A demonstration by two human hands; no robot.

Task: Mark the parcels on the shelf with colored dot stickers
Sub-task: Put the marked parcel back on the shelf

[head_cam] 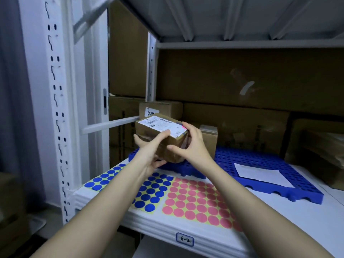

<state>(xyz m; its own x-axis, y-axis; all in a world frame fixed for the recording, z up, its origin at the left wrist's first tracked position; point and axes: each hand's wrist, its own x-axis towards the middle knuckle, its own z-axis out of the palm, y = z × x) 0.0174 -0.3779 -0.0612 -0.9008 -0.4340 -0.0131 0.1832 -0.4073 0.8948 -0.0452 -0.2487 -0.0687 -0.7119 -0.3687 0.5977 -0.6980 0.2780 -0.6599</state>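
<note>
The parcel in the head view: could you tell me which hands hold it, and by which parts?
Both hands hold the brown parcel. The left hand grips its near left end, thumb on the labelled top; the right hand grips its right end, by a pink dot.

Both forearms reach in over the sticker sheets (193, 200) at the shelf (279, 226) front. Behind them the blue pallet (260, 161) carries small boxes (209, 140), and big cartons (242, 75) wall off the back. The upper shelf (242, 43) caps the opening.
</note>
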